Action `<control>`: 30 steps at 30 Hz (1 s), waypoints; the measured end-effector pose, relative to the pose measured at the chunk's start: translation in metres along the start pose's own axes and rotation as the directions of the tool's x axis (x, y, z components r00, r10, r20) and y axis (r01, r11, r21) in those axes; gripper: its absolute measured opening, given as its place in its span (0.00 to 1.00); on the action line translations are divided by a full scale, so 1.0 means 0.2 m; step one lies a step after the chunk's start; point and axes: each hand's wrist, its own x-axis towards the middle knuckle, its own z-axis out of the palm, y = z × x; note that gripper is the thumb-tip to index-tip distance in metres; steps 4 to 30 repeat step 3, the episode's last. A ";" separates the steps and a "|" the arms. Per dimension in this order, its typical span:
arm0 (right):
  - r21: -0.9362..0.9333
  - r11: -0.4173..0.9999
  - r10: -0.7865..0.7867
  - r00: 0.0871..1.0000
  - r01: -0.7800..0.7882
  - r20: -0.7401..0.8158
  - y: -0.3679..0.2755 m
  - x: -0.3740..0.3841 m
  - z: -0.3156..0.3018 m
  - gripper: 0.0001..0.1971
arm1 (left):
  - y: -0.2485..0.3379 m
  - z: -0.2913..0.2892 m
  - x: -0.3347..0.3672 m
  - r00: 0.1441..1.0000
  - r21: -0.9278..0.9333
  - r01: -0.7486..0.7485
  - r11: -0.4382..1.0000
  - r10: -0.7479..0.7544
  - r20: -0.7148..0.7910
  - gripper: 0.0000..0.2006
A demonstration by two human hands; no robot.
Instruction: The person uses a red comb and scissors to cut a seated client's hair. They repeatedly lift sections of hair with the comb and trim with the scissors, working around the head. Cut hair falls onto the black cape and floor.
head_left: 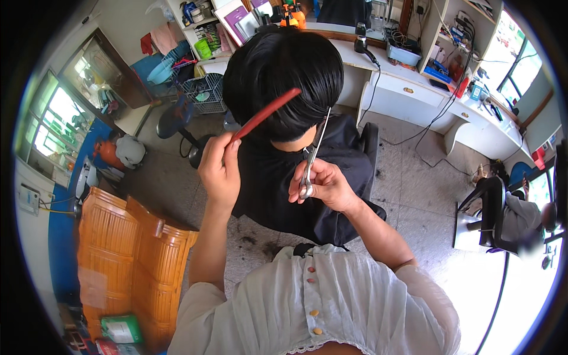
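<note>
A seated person with short black hair (284,56) faces away from me, draped in a black cape (266,195). My left hand (220,168) pinches the end of a red comb (269,113), which slants up to the right across the back of the head. In my right hand (324,184) is a pair of silver hair scissors (313,155), its handles round my fingers. The blades point upward, their tips beside the hair at the right of the nape. They look nearly closed. Some fingers of my right hand are hidden behind the handles.
A white counter (390,80) runs along the far side with a hair dryer (362,44) on it. Its cables hang to the floor. At left stand a wooden bench (127,260), a dark stool (176,118) and a wire basket (204,93). A black chair (491,207) stands at right.
</note>
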 end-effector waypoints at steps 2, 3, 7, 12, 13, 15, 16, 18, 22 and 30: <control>0.042 0.999 -0.010 0.997 0.013 -0.079 0.02 -0.01 -0.02 0.15 | -0.02 0.04 0.00 0.998 0.065 0.007 0.998 -0.011 0.060 0.06; 0.064 0.997 -0.039 0.988 0.050 -0.151 0.05 -0.02 -0.01 0.15 | -0.03 0.05 -0.02 0.993 0.125 0.016 0.992 -0.030 0.118 0.06; 0.064 0.997 -0.039 0.988 0.050 -0.151 0.05 -0.02 -0.01 0.15 | -0.03 0.05 -0.02 0.993 0.125 0.016 0.992 -0.030 0.118 0.06; 0.064 0.997 -0.039 0.988 0.050 -0.151 0.05 -0.02 -0.01 0.15 | -0.03 0.05 -0.02 0.993 0.125 0.016 0.992 -0.030 0.118 0.06; 0.064 0.997 -0.039 0.988 0.050 -0.151 0.05 -0.02 -0.01 0.15 | -0.03 0.05 -0.02 0.993 0.125 0.016 0.992 -0.030 0.118 0.06; 0.064 0.997 -0.039 0.988 0.050 -0.151 0.05 -0.02 -0.01 0.15 | -0.03 0.05 -0.02 0.993 0.125 0.016 0.992 -0.030 0.118 0.06; 0.064 0.997 -0.039 0.988 0.050 -0.151 0.05 -0.02 -0.01 0.15 | -0.03 0.05 -0.02 0.993 0.125 0.016 0.992 -0.030 0.118 0.06; 0.064 0.997 -0.039 0.988 0.050 -0.151 0.05 -0.02 -0.01 0.15 | -0.03 0.05 -0.02 0.993 0.125 0.016 0.992 -0.030 0.118 0.06; 0.064 0.997 -0.039 0.988 0.050 -0.151 0.05 -0.02 -0.01 0.15 | -0.03 0.05 -0.02 0.993 0.125 0.016 0.992 -0.030 0.118 0.06; 0.064 0.997 -0.039 0.988 0.050 -0.151 0.05 -0.02 -0.01 0.15 | -0.03 0.05 -0.02 0.993 0.125 0.016 0.992 -0.030 0.118 0.06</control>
